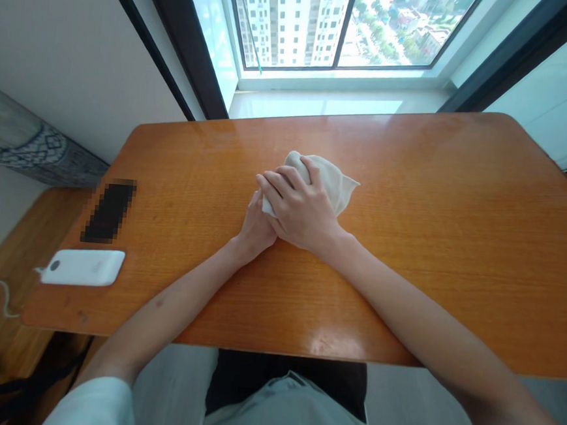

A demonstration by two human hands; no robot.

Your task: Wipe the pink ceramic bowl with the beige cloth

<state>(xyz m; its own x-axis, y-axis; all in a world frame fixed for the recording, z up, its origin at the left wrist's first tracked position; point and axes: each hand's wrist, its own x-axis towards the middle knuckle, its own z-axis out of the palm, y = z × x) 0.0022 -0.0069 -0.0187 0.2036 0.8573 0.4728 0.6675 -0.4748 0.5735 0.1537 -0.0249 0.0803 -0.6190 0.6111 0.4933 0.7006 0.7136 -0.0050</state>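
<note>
A crumpled white cloth is bunched up between my hands above the middle of the wooden table. My right hand lies over the cloth from above, fingers curved across it, and one pointed corner sticks out to the right. Underneath and to the left, my left hand grips the cloth's near left side. Most of its fingers are hidden behind the cloth and my right hand. The two hands touch each other.
At the table's left end lies a white device with a cable running off the edge. A dark pixelated rectangle is just beyond it. Past the far edge is a window; a patterned curtain hangs at left.
</note>
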